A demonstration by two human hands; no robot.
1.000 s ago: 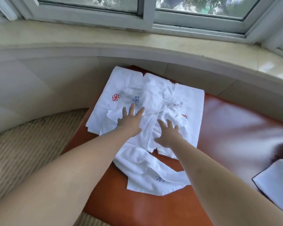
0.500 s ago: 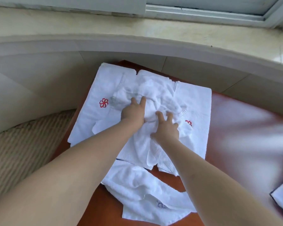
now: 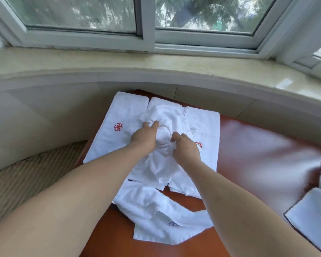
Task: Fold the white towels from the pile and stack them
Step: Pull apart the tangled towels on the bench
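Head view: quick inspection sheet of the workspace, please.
Surface: glossy reddish-brown table, glare on its right part.
Job's things: pile of white towels spread flat, red flower logo; crumpled towel bunched on top; loose towel nearer the person; folded towel at right edge.
Clutter: nothing seen.
Hands: left hand grips the crumpled towel; right hand pinches a fold of it.
Cables: nothing seen.
Surroundings: window sill, window behind; ribbed carpet at left.
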